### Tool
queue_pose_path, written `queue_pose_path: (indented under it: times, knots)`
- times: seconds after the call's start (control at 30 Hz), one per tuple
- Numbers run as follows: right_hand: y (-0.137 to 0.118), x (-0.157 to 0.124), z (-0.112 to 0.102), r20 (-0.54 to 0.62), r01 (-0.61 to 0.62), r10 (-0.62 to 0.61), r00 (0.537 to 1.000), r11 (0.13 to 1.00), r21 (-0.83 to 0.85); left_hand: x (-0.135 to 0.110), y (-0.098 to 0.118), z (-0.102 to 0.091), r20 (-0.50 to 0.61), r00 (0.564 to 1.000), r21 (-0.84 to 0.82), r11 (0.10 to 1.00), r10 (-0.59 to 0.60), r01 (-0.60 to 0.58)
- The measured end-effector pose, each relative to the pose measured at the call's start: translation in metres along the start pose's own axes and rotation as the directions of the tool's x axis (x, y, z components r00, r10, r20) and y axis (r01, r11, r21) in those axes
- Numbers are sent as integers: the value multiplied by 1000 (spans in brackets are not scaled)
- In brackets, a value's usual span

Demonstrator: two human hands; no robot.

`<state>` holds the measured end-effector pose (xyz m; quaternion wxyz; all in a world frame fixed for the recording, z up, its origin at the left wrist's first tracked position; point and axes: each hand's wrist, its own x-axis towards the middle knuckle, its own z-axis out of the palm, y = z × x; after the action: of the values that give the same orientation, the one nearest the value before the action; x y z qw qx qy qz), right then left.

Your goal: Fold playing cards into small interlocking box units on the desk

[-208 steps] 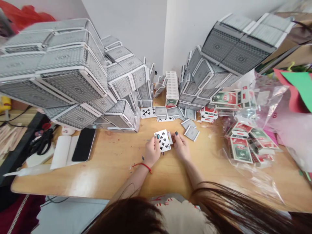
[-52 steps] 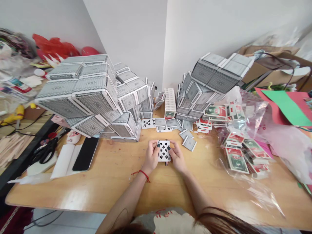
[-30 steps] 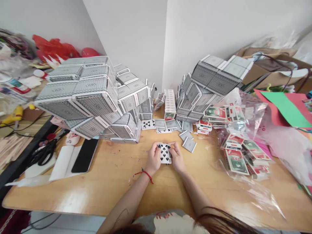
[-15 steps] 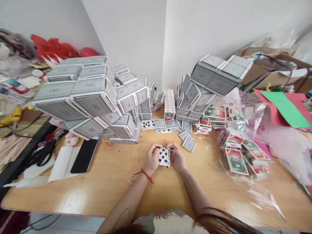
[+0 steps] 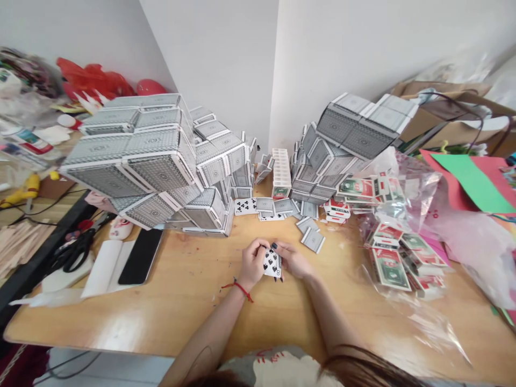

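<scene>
Near the table's front, my left hand [image 5: 253,264] pinches a playing card [image 5: 271,262], an eight of spades turned face up. Around the card's right edge is my right hand [image 5: 296,260], its thumb at the top edge and fingertips showing below. Whether more cards lie under this one is hard to tell. Beyond my hands lie loose playing cards [image 5: 245,206], some face up and some showing grey backs. Grey-backed cards built into boxy blocks form a tall stack on the left [image 5: 161,172] and another on the right [image 5: 342,131].
A white row of folded pieces [image 5: 281,172] stands between the stacks. Red and green card boxes [image 5: 390,269] lie at right in clear plastic. A phone [image 5: 141,257], scissors [image 5: 76,252] and a glue gun [image 5: 26,191] are at left. Paper bags [image 5: 455,121] stand back right.
My right thumb has shifted left along the card's top edge, and more fingertips show below it. The card stays in my left hand. The view has shifted slightly.
</scene>
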<state>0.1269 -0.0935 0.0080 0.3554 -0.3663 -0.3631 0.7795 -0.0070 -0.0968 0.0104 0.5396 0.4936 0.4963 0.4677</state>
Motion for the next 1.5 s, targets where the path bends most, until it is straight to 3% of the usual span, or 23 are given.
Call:
queue_pose_path:
  times: [0.17,0.27,0.37,0.57,0.77,0.87,0.93,1.03,1.23,1.33,1.5]
  knots:
    - [6,-2,0,-137,138,-166,977,971,-193,1,6,0,-4,1000,-52,999,6,-6]
    - [7,-3,1,-197,219,-294,935,918,-331,4,12,-2,49,996,46,996,74,-76]
    - [7,-4,0,-187,250,-342,921,887,-388,6,14,-3,78,991,190,975,104,-118]
    - [8,-7,-3,-155,186,-249,956,923,-337,13,11,-4,89,995,233,970,43,-63]
    - [11,-5,2,-161,119,-166,973,956,-267,17,7,-3,12,982,93,978,-187,185]
    - [10,-4,6,-186,101,-154,970,958,-269,16,3,-3,-55,972,61,971,-230,233]
    - [9,-4,8,-216,85,-143,966,962,-258,16,0,-3,-85,973,94,971,-213,221]
    - [7,-5,8,-255,78,-134,958,973,-216,18,-3,-3,-25,989,201,968,-147,149]
    - [-1,8,2,-368,219,-290,883,950,-224,35,1,5,34,999,302,953,2,-12]
    - [-7,19,-4,-417,265,-300,858,954,-141,47,2,10,30,999,304,952,32,-40]
    - [-15,23,-15,-330,200,-254,909,962,-189,57,2,6,177,983,240,966,55,-97]
